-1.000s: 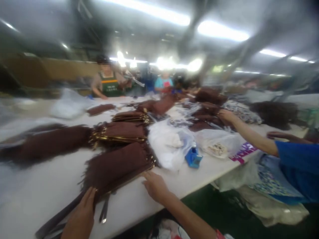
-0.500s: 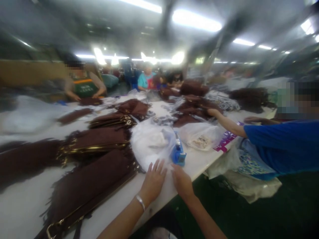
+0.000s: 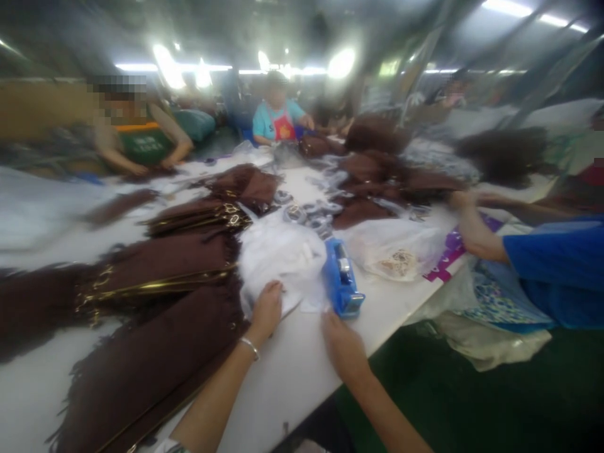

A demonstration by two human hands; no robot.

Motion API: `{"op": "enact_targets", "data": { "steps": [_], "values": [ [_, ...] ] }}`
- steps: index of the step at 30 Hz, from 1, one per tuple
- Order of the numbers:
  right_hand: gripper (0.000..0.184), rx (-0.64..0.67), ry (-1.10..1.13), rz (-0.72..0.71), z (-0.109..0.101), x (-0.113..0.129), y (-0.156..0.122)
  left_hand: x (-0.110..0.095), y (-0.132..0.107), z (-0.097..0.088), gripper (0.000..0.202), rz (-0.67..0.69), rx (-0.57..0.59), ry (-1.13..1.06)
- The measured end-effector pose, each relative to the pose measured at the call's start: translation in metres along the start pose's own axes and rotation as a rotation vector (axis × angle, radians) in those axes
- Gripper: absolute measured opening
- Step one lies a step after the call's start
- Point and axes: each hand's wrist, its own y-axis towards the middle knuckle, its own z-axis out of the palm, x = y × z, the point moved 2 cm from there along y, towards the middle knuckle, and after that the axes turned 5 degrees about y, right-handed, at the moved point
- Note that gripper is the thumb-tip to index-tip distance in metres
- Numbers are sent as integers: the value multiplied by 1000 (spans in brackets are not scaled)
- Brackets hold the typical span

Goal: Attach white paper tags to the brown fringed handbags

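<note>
A white plastic bag (image 3: 287,251) with white contents lies on the table in front of me. My left hand (image 3: 267,313) is closed at its near left edge, fingers pinching the bag; a thin lifted edge shows beside the fingertips. My right hand (image 3: 343,345) is at the bag's near right corner with its fingers curled in; what they hold, if anything, is hidden. Just beyond that hand stands a blue tape dispenser (image 3: 343,280). Brown fringed bags (image 3: 160,358) with gold zips and metal rings lie to the left of my left hand.
Right of the dispenser, a clear bag (image 3: 396,258) holds small pale pieces. A co-worker in a blue sleeve (image 3: 552,258) reaches over the table from the right. More brown bags (image 3: 377,170) are heaped farther back. Other people work across the white table (image 3: 302,371).
My left hand has gone from lying flat with spread fingers to closed, shifting left. My right hand stays near the dispenser, slightly lower. The view has tilted down.
</note>
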Motion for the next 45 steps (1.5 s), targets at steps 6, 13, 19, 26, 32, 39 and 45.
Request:
{"op": "enact_targets", "data": {
  "steps": [6, 13, 19, 26, 32, 39, 45],
  "values": [
    [43, -54, -103, 22, 5, 11, -4, -2, -9, 0, 43, 30, -40, 26],
    [50, -6, -269, -110, 10, 12, -52, -7, -16, -1, 40, 57, -56, 44],
    [67, -5, -91, -213, 10, -5, -81, -34, -46, -17, 46, 134, -83, 131],
    [66, 19, 150, -272, 5, -13, -98, -85, -108, -18, 54, 512, -7, 190],
    [58, -45, 152, -234, 3, -21, -99, -84, -120, 14, 44, 439, 122, 122],
    [35, -41, -51, -284, -1, -25, -74, -78, -105, 14, 41, 443, 134, 48],
    [20, -169, 325, -82, -10, -23, -54, -68, -98, 14, 42, 410, 132, -27]
  ]
}}
